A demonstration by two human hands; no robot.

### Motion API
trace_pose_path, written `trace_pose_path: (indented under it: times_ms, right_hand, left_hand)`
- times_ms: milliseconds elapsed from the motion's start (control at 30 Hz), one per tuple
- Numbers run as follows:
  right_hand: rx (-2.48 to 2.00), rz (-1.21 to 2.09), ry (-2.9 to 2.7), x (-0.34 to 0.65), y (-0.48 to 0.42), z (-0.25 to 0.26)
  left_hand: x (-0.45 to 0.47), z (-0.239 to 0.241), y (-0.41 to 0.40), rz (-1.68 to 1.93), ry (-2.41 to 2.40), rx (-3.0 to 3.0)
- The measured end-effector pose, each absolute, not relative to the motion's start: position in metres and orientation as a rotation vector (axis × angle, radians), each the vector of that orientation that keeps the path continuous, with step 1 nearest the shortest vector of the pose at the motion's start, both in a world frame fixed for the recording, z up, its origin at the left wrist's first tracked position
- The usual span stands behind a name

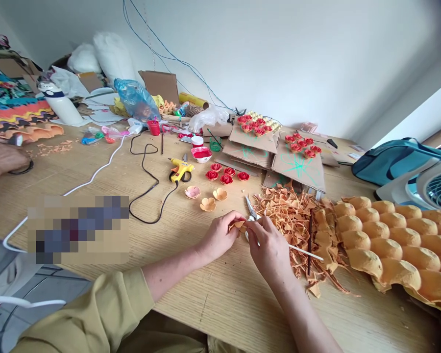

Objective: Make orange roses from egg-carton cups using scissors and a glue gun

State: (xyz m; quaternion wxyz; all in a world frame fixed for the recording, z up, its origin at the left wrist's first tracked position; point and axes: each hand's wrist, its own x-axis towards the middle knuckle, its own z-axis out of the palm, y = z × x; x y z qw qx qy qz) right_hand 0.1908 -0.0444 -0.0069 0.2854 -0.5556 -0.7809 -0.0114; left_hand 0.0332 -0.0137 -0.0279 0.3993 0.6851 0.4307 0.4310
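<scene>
Left hand (220,236), right hand (271,245): both grips pinching orange egg-carton flower piece (237,225), front-right of yellow glue gun (181,169). Apparently shaping by fingers; next move likely calls for light, steady pressure.

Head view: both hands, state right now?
Left hand: closed, fingers pinching an orange piece.
Right hand: fingers curled beside that piece; whether it grips the piece or the white stick cannot be told.

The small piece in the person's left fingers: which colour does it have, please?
The small piece is light orange, best seen in the head view.
</scene>
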Motion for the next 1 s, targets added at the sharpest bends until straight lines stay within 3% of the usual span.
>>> trace_pose_path:
  times_ms: [267, 533, 733, 1000]
  right_hand:
    - [-1.483, 0.029, -2.085, 0.1910, -0.0440, -0.0062]
    - [-1.426, -0.249, -2.201, 0.1926, -0.0422, -0.0061]
    - [-1.412, -0.096, -2.140, 0.1961, -0.0421, -0.0067]
    - [-1.437, -0.199, -2.184, 0.1938, -0.0424, -0.0043]
  left_hand:
    - [0.0327, -0.0308, -0.0114, 1.098, 1.038, 1.664]
    - [0.0333, -0.0275, -0.0108, 1.111, 1.017, 1.582]
    - [0.0334, -0.0260, -0.0115, 1.129, 0.965, 1.557]
    - [0.0328, -0.0319, -0.0074, 1.129, 0.943, 1.547]
